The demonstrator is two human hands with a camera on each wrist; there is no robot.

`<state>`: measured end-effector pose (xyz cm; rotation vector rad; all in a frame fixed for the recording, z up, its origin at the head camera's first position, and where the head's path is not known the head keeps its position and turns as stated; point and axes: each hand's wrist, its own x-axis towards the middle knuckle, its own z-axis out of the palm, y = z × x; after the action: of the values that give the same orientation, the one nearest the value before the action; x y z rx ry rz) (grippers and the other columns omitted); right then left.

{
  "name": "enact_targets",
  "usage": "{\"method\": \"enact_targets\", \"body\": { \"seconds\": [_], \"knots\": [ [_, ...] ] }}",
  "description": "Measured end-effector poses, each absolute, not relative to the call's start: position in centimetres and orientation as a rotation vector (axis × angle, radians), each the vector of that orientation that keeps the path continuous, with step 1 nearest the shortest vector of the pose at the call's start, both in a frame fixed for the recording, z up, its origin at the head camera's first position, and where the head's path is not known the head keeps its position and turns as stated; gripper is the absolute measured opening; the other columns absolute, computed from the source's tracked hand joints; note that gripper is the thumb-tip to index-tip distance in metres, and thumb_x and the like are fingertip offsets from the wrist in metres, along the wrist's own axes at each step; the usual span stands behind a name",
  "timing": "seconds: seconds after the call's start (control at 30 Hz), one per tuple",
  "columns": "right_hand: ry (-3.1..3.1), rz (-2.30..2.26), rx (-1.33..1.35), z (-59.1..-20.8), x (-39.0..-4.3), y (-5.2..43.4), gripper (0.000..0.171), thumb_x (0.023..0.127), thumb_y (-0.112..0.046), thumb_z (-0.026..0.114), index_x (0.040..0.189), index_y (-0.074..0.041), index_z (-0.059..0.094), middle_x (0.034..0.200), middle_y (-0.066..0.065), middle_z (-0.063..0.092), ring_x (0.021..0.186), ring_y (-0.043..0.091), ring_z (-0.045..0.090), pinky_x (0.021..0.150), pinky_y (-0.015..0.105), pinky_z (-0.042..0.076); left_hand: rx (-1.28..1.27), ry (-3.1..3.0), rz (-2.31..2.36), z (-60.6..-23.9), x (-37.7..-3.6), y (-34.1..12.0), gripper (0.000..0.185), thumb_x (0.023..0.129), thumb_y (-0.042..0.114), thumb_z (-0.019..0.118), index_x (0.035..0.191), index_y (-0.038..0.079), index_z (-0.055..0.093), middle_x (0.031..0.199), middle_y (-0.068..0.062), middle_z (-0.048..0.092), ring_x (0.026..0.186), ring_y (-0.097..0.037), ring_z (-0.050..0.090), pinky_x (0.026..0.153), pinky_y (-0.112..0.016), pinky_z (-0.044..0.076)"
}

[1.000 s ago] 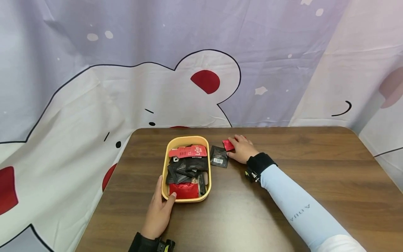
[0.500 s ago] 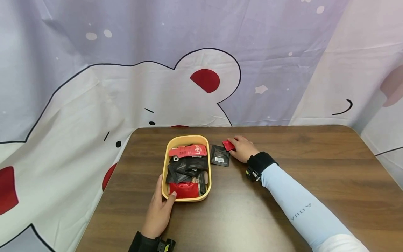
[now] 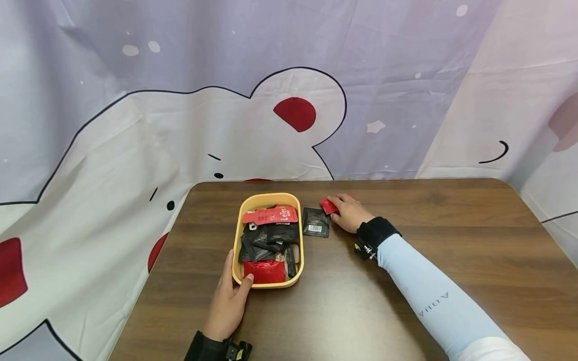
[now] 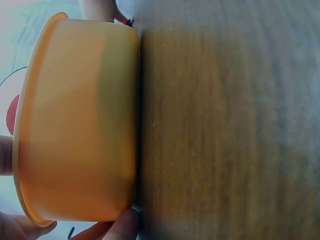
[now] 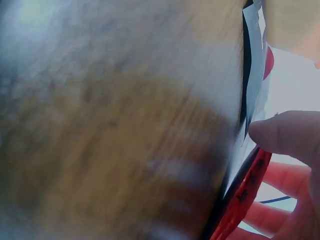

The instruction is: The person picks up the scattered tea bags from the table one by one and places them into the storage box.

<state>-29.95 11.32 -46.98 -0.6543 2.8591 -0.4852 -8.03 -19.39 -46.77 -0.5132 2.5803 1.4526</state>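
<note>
A yellow plastic basket (image 3: 236, 235), filled with black and red packets, stands on the wooden table. My left hand (image 3: 227, 306) grips its near left corner, with the thumb over the rim and the fingers along the outer wall. In the left wrist view the basket's wall (image 4: 80, 120) shows from the side, with fingertips at its bottom edge. Right of the basket, my right hand (image 3: 349, 213) pinches a small red packet (image 3: 328, 206). Seen from the right wrist, the thumb is at the edge of the red packet (image 5: 245, 200), with fingers behind it. A flat black packet (image 3: 316, 222) lies between basket and right hand.
A red packet (image 3: 271, 215) with white print tops the basket's pile, and a shiny red one (image 3: 265, 272) sits at its near end. The table's back edge runs just behind, against a printed curtain (image 3: 384, 100).
The hands and basket have barely moved. The small red packet has shifted slightly under my right fingers, and slightly more of the black packet shows beside the hand.
</note>
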Motion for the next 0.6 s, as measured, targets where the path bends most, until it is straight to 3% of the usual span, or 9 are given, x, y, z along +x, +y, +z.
{"method": "enact_targets", "body": {
  "seconds": [0.3,0.6],
  "knots": [
    [2.886,-0.671,-0.62,-46.41,-29.93,11.04,0.058,0.1,-0.019,0.045,0.154,0.001,0.037,0.148,0.03,0.046,0.135,0.046,0.048,0.114,0.058,0.039,-0.519,2.572,1.462,-46.64,-8.0,-19.33,0.084,0.102,0.033,0.056,0.164,0.025,0.001,0.171,-0.014,0.011,0.156,-0.038,0.019,0.122,-0.06,0.022],
    [2.982,-0.797,-0.6,-46.39,-29.87,11.2,0.043,0.099,-0.009,0.05,0.141,-0.001,0.056,0.134,0.024,0.062,0.122,0.04,0.061,0.105,0.054,0.048,-0.521,2.563,1.457,-46.81,-8.05,-19.41,0.085,0.102,0.034,0.057,0.164,0.025,0.0,0.171,-0.015,0.011,0.156,-0.039,0.019,0.121,-0.061,0.023]
  ]
}}
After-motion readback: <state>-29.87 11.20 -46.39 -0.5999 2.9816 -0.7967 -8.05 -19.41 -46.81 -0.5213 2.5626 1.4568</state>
